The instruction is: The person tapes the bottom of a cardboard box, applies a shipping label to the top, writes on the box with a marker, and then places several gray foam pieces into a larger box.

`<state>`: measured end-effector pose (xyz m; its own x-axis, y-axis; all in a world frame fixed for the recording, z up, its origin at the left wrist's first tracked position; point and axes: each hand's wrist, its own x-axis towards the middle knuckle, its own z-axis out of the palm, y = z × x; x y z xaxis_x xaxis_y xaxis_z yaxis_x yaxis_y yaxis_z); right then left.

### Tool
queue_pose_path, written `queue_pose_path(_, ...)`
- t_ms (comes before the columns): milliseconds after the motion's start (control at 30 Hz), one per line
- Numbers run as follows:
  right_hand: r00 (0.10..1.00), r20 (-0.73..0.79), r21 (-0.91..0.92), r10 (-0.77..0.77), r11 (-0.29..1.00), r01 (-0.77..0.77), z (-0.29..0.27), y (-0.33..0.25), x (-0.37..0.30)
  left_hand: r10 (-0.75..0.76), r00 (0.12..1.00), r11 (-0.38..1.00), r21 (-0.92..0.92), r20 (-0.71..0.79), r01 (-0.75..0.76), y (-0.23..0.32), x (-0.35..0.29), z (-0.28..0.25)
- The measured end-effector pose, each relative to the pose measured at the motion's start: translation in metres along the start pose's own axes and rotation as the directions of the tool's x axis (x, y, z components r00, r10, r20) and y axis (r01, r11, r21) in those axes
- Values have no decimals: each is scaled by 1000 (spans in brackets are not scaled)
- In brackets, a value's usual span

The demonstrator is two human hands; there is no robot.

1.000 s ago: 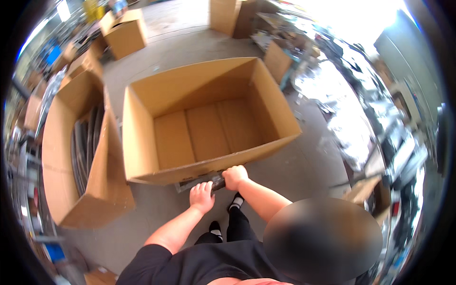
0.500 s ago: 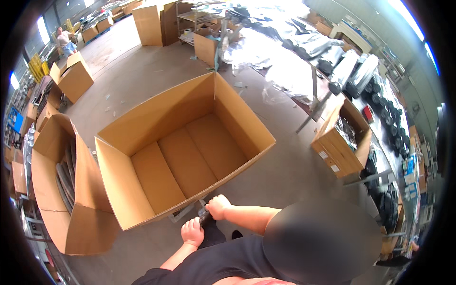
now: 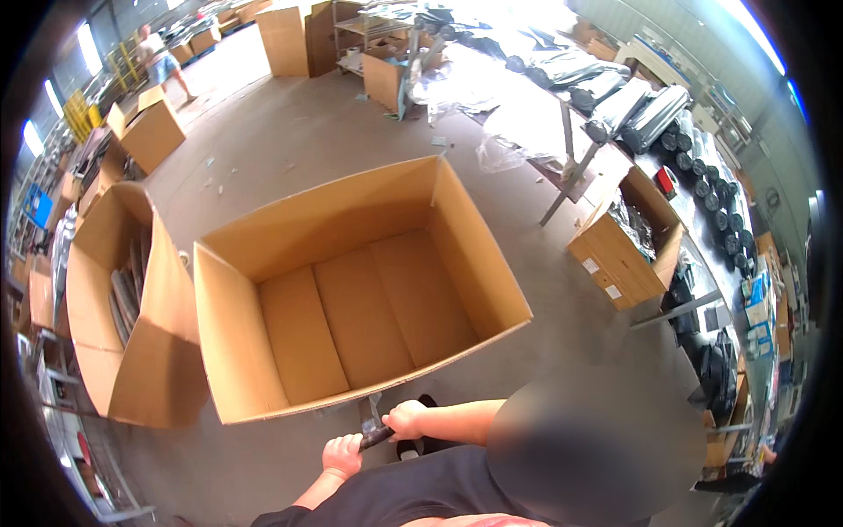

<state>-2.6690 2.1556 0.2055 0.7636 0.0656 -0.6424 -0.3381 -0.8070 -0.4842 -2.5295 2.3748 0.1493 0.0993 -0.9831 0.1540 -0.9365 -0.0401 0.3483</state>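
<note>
My left hand (image 3: 342,455) and my right hand (image 3: 405,420) are both closed around a black handle bar (image 3: 376,437), one near each end. A grey upright (image 3: 367,410) runs from the bar toward the underside of a large open cardboard box (image 3: 241,351). That box stands just beyond my hands, with nothing inside it and seams across its bottom. What supports it is mostly hidden beneath it. Below the bar, part of my dark shoe (image 3: 408,451) shows on the floor.
A tall open carton (image 3: 145,382) holding long dark pieces stands close on the left. On the right are a carton with plastic-wrapped items (image 3: 615,268) and a table with wrapped black rolls (image 3: 645,119). Farther back are another carton (image 3: 154,136) and a walking person (image 3: 158,57).
The large box sits farther right and turned slightly in the view. My hands and the handle bar are lower, the bar more exposed between them. The distant person has moved right.
</note>
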Motion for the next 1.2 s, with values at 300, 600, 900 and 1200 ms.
queue_pose_path(300,991,76,129,-108,987,98,117,-121,18,-68,976,996,74,208,54,-12,-157,-30)
queue_pose_path(600,977,-167,-35,-132,991,128,119,-113,-56,-675,715,668,563,183,487,18,-263,-51)
queue_pose_path(900,904,-406,-3,133,989,-147,164,57,-231,-939,237,169,262,-251,950,145,-191,-22)
queue_pose_path(1200,726,-235,418,647,741,-525,292,237,-473,-511,750,847,100,421,522,413,-36,97)
